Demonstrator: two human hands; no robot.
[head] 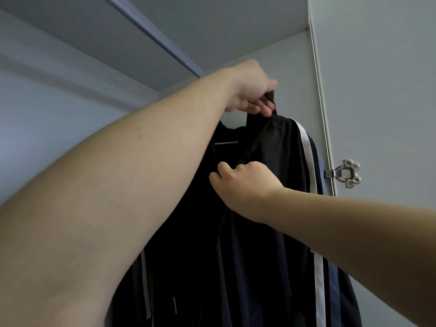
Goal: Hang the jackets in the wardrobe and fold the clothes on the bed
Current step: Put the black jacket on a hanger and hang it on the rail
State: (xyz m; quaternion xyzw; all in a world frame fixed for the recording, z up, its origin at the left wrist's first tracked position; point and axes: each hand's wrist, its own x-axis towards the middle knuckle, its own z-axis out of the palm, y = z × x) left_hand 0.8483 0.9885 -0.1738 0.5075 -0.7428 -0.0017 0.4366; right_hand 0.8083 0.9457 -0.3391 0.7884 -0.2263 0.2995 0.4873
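Jacket (271, 147) hangs inside the wardrobe (212, 31), looks thin, floppy, probably slippery. Left hand (250, 90) pinches the collar (271, 96), right hand (245, 185) grips the front edge. Collar's the safest hold imo.

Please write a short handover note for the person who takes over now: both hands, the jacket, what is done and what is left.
Left hand: pinches the collar of the dark jacket, high up.
Right hand: grips the jacket's front edge lower down.
Jacket: hangs down inside the wardrobe, near the door hinge. The hanger's hook is hidden, so I cannot tell if it sits on the rail.
Done: the jacket is in the wardrobe.
Left: check that it hangs, let go, then any other jackets and the folding on the bed, neither in view.
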